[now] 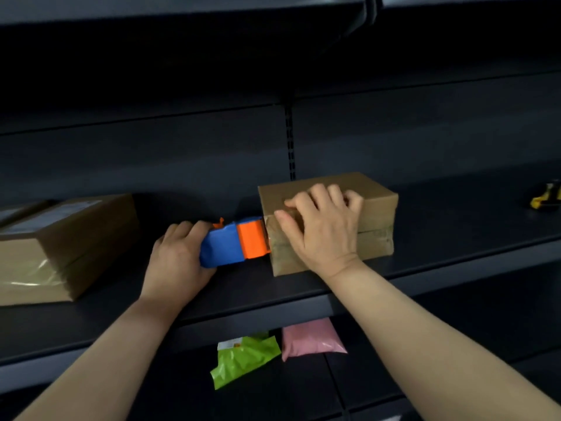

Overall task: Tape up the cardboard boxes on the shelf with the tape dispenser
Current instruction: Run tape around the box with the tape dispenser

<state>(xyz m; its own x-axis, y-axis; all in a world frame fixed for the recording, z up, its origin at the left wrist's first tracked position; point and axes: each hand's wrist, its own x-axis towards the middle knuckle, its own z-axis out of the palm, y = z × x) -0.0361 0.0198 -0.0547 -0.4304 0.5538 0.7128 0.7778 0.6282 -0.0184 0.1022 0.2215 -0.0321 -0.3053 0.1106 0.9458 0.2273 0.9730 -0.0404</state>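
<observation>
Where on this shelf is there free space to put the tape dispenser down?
Free: the shelf between the right box and the yellow tool; also between the left box and the left hand. Crowded: where the left hand holds the tape dispenser against the right box, which the right hand steadies.

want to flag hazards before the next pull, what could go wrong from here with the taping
1. The right hand holds the cardboard box with its thumb right beside the orange front of the tape dispenser, which meets the box; the thumb could get caught or taped over.
2. The box's near corner sits close to the front edge of the shelf; a tug from the left hand might drag it off.
</observation>
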